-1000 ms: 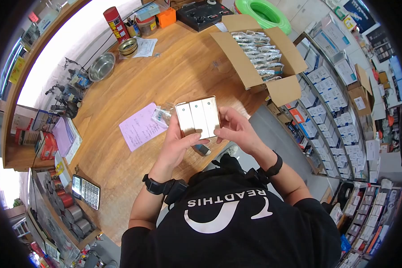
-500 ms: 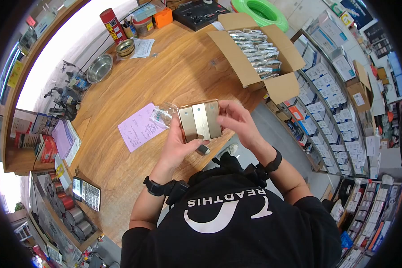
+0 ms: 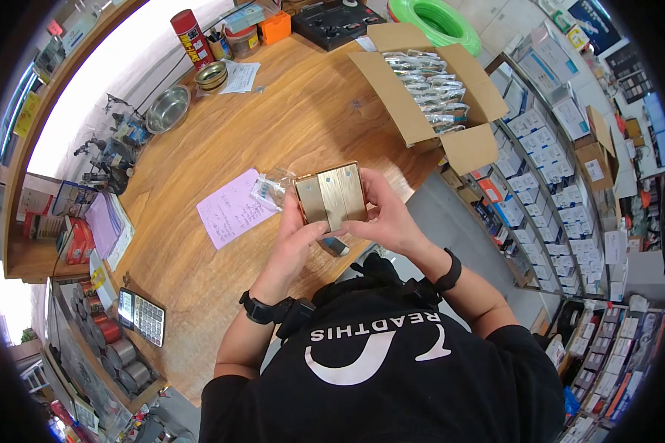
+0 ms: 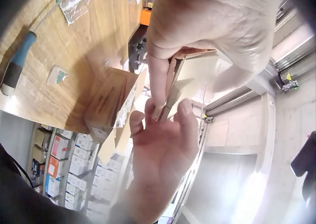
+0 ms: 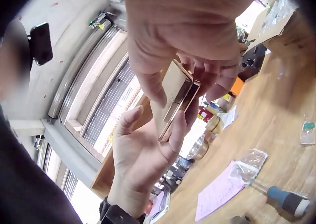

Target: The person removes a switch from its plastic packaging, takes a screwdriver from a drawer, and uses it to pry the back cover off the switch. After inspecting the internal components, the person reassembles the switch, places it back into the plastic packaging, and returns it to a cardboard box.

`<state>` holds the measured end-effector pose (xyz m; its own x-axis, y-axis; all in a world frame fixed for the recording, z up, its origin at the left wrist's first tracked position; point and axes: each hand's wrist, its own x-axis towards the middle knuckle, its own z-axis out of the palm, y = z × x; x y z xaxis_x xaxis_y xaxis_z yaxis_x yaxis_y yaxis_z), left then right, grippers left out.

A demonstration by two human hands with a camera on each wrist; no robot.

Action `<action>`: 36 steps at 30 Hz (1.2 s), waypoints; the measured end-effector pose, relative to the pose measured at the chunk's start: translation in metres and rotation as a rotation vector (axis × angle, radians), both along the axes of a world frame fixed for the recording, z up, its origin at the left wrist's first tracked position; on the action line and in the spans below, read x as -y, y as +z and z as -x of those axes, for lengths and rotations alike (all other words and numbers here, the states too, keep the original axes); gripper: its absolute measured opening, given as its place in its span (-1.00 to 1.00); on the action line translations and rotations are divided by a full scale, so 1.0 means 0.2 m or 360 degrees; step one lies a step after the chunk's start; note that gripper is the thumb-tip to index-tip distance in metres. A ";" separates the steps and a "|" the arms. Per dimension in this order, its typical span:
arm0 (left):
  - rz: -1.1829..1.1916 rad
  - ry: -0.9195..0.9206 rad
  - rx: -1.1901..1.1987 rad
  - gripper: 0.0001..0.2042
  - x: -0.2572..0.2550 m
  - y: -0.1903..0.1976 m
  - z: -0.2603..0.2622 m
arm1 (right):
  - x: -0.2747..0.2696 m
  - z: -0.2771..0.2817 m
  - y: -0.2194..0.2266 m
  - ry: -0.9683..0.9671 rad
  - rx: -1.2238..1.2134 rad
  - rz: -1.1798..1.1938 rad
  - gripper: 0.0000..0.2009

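A gold three-rocker wall switch (image 3: 331, 196) is held up over the table's near edge, its face toward the head camera. My left hand (image 3: 292, 240) grips its left side, thumb on the lower front. On the other side my right hand (image 3: 388, 218) holds it, with the thumb at the bottom edge and fingers behind. The right wrist view shows the switch (image 5: 173, 100) edge-on between both hands. Below the hands lies a screwdriver (image 3: 335, 246) with a blue and black handle, partly covered in the head view.
Left of the hands are a clear plastic bag (image 3: 275, 189) and a pink handwritten sheet (image 3: 233, 210). An open carton (image 3: 399, 111) of bagged items stands at the back right. A calculator (image 3: 142, 317) sits front left; metal bowls (image 3: 168, 111) and a red spray can (image 3: 192, 40) stand behind.
The switch has tilted, so its bright rockers now look darker. The right thumb lifted off the face half a second ago and is back at the lower edge.
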<state>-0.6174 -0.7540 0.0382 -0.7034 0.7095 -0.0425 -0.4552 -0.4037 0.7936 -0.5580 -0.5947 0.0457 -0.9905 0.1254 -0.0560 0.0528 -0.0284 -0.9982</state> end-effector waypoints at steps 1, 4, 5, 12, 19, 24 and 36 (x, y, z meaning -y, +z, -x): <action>-0.0015 0.0018 0.0033 -0.34 0.00 0.00 0.00 | 0.01 0.00 0.01 0.0006 0.0041 -0.0106 -0.33; -0.0005 0.0002 0.0062 -0.34 0.00 0.02 0.00 | 0.02 0.00 0.03 -0.0014 0.0062 -0.0238 -0.30; -0.0004 0.0001 0.0063 -0.34 0.00 0.02 -0.01 | 0.02 0.00 0.03 -0.0037 0.0039 -0.0267 -0.30; 0.0103 -0.0043 -0.0043 -0.34 0.00 -0.02 -0.01 | -0.04 0.04 0.01 -0.0055 -0.0025 -0.0244 -0.33; 0.0106 -0.0226 -0.0190 -0.34 0.01 -0.06 0.00 | -0.08 0.08 0.02 -0.0148 0.0116 -0.0109 -0.50; 0.0116 -0.0172 -0.0167 -0.33 -0.01 -0.04 -0.02 | -0.03 0.07 0.05 -0.0243 -0.0041 -0.0450 -0.43; 0.0207 -0.0177 -0.0119 -0.33 -0.03 -0.02 -0.02 | -0.03 0.04 0.02 -0.0251 -0.0056 -0.0194 -0.31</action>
